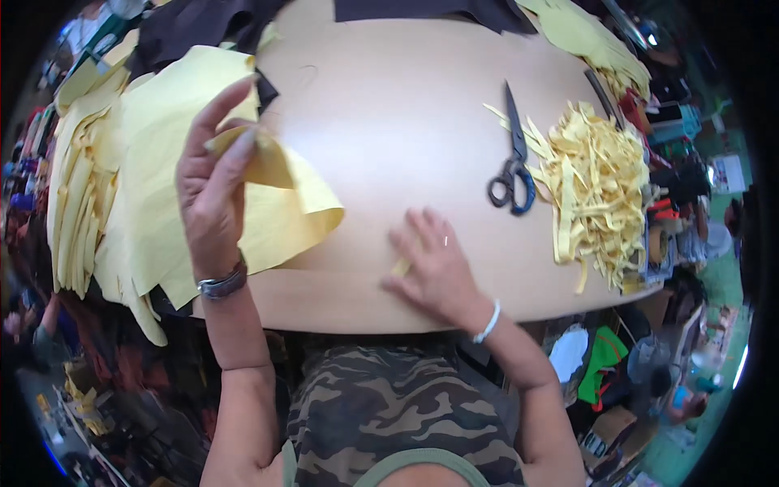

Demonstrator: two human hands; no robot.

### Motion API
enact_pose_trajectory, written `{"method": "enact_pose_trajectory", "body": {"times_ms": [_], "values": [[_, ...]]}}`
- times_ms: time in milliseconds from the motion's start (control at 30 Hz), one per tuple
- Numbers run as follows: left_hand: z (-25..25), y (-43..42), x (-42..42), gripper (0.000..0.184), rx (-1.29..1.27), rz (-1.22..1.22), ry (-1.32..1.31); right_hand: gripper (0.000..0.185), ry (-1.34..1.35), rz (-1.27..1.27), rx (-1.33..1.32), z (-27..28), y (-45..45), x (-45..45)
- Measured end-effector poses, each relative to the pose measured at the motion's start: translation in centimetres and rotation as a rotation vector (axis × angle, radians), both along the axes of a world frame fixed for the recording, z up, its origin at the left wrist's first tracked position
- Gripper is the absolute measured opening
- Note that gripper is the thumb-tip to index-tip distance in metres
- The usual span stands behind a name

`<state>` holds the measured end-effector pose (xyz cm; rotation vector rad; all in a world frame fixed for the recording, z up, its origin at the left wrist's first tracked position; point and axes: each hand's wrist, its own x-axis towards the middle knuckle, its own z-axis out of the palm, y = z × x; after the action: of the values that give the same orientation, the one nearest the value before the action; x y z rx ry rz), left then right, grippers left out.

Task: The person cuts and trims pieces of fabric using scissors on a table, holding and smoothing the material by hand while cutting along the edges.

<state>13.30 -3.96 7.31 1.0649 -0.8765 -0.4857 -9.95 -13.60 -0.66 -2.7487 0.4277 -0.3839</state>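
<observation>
Scissors [517, 150] beside yellow strips [596, 187] | left hand [215, 174] pinching yellow material [272, 166] | right hand [436, 272] spread over tabletop [389, 105] | 2 hands apart

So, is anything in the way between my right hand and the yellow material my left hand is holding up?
Nothing visible: only bare tabletop lies between your right hand and the yellow material. The scissors are off to the right.
</observation>
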Motion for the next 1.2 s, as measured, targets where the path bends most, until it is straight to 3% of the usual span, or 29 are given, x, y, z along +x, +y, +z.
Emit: {"method": "enact_pose_trajectory", "body": {"times_ms": [67, 133, 167, 233, 267, 333, 433, 533, 667, 800, 900, 1000, 1133, 1200], "values": [[0.4, -0.6, -0.2, 0.039, 0.014, 0.074, -0.082, 0.039, -0.078, 0.147, -0.003, -1.2, 1.3, -1.3], [0.2, -1.6, -1.5, 0.034, 0.084, -0.075, -0.139, 0.032, -0.093, 0.161, 0.178, -1.8, -0.2, -3.3], [0.1, -2.2, -2.4, 0.033, 0.141, -0.192, -0.086, 0.031, -0.081, 0.078, 0.105, -1.2, -1.7, -3.6], [-1.0, -3.9, -3.7, 0.033, 0.109, -0.203, -0.348, 0.031, -0.071, -0.082, -0.015, -0.2, -6.0, -4.5], [-0.8, -4.0, -4.3, 0.031, 0.235, -0.241, -0.361, 0.03, -0.148, -0.163, -0.076, -0.1, -9.0, -5.2], [-2.2, -4.4, -4.3, 0.035, 0.097, 0.002, -0.771, 0.018, -0.093, -0.436, -0.222, 2.6, -12.7, -5.3], [-3.5, -2.7, -2.4, 0.041, 0.298, 0.408, -1.034, 0.021, -0.168, -0.37, -0.822, 5.8, -14.6, -2.2], [-6.0, 0.7, 1.1, 0.052, 0.585, 0.753, -1.085, 0.024, -0.319, -0.204, -0.252, 6.5, -11.8, 4.7], [-8.7, 6.8, 3.1, 0.064, 0.84, 0.829, -0.972, 0.03, -0.281, 0.068, 0.259, 4.2, -6.9, 15.2], [-10.5, 10.4, -0.2, 0.068, 1.085, 0.554, -0.886, 0.043, 0.119, 0.027, 0.656, 1.4, -4.0, 23.3], [-9.8, 10.8, -1.4, 0.067, 1.2, 0.418, -0.855, 0.043, 0.239, 0.096, 0.995, 0.1, -1.5, 25.3], [-10.0, 10.7, -1.1, 0.062, 1.196, 0.413, -0.84, 0.04, 0.064, 0.088, 1.107, 0.4, 0.0, 26.0], [-9.9, 11.2, -1.2, 0.055, 1.185, 0.373, -0.816, 0.037, -0.631, -0.19, 0.314, -0.3, -0.9, 28.2], [-9.8, 11.7, -1.5, 0.053, 1.177, 0.343, -0.795, 0.046, -0.493, -0.265, 0.543, 0.5, -1.9, 28.8]]}}
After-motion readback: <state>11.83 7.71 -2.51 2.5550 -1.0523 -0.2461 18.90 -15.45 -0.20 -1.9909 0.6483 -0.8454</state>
